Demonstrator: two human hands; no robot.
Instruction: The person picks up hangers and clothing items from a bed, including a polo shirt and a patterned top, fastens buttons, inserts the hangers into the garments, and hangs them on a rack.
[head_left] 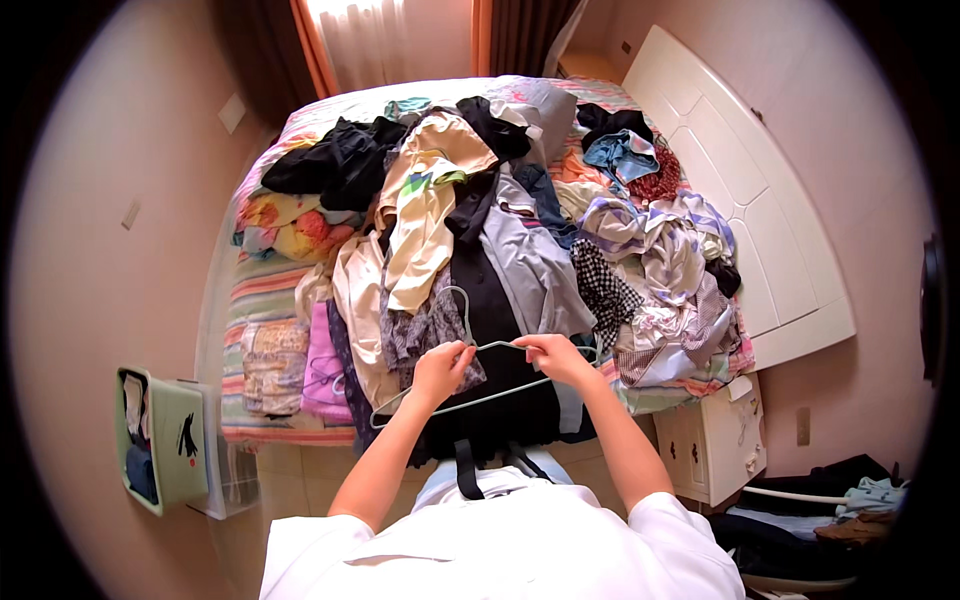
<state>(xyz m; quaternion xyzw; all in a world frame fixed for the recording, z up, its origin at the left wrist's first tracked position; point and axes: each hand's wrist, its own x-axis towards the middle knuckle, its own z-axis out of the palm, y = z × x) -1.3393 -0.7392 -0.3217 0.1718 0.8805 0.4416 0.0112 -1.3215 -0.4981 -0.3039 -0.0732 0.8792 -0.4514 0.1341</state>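
Note:
A pale green clothes hanger (492, 398) is stretched between my two hands, its hook pointing up and away over the bed. My left hand (443, 372) is closed on its upper bar, left of the middle. On the right side of that bar my right hand (555, 357) is closed too. Beneath the hanger a black garment (480, 300) lies over the near edge of the bed. A grey shirt (530, 255) lies just beyond my right hand, and a grey patterned garment (415, 330) is beside my left. A cream garment (425, 225) stretches across the pile farther off.
The striped bed (262, 290) is heaped with clothes. A white headboard (745, 180) stands at its right, with a white bedside cabinet (715, 440) nearby. At left is a green basket (175, 440) holding clothes. More clothes (800, 520) lie at lower right.

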